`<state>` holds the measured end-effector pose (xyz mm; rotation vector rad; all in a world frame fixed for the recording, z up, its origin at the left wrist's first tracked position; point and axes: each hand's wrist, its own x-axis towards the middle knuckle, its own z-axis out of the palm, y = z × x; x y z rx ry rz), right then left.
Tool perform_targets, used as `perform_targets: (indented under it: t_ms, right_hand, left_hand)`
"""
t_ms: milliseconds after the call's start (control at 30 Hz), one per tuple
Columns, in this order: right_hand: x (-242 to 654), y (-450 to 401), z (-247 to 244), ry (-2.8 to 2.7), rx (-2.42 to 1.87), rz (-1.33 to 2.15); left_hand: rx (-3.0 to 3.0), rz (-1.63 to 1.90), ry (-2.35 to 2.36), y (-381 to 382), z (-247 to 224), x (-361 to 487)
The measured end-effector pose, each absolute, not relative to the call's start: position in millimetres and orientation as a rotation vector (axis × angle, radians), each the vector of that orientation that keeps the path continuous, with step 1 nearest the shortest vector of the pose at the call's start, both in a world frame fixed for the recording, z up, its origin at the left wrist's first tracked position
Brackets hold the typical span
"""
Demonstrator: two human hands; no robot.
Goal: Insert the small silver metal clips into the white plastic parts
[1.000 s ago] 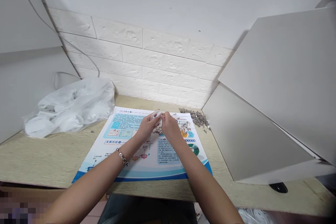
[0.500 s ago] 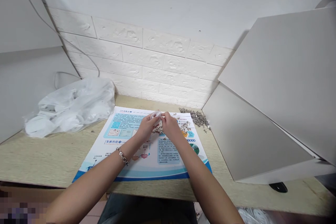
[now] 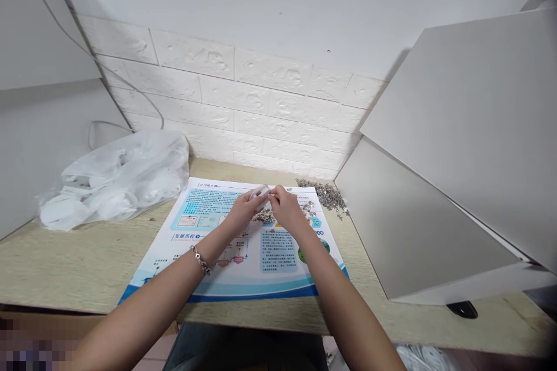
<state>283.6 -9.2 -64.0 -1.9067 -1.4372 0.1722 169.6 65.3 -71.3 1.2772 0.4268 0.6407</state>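
Over the printed sheet (image 3: 270, 288), my left hand (image 3: 242, 212) is closed on a small white plastic piece with a rounded, ring-like outline (image 3: 260, 191). My right hand (image 3: 286, 207) meets it from the right, thumb and fingertips pinched together at the piece's edge. Whatever those fingertips hold is too small to make out. Below and between the hands lies a scatter of small silver metal parts (image 3: 263, 215), partly covered by them. More of these parts (image 3: 310, 208) lie on the sheet just right of my right hand.
A larger heap of silver metal parts (image 3: 327, 195) sits at the sheet's back right corner. On the left, a clear plastic bag (image 3: 122, 179) holds white round pieces. Grey panels (image 3: 430, 226) stand on the right, with a black object (image 3: 462, 309) by their base. A white brick-patterned wall (image 3: 243, 93) closes the back.
The white piece has turned slightly in my left hand and shows a different face. My right fingertips have shifted a little at its edge. The view has moved slightly.
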Motion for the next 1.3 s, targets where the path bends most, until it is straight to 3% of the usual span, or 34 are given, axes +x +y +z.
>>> perform_targets:
  t_ms: [900, 1300]
  right_hand:
    - [267.8, -0.5, -67.1, -1.314, -1.986, 0.066]
    - [286.2, -15.8, -53.8, -1.418, -1.811, 0.375]
  left_hand:
    - [1.277, 0.739, 0.478, 60.0, -76.4, 174.9]
    - [1.263, 0.659, 0.425, 66.0, -68.0, 168.4]
